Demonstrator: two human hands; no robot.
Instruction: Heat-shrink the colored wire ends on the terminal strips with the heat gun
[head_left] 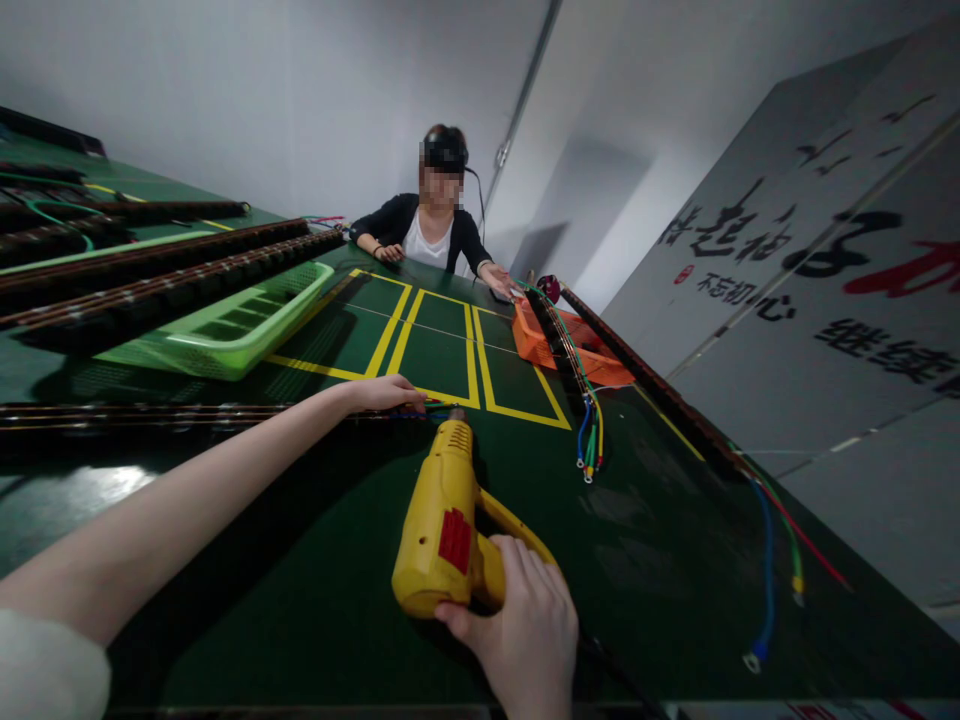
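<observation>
With the left forearm (240, 490) stretched over the green table (300, 620), its sleeve (52, 665) cut off, the left hand (386, 393) pinches coloured wires (439, 404), ends indistinct at the nozzle (460, 416), while the right hand (525, 620), fingertips partly hidden, grips the yellow heat gun (435, 530) toward the table's near edge.

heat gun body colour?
The heat gun is yellow, with a red label on its body; seen in the head view.
</observation>
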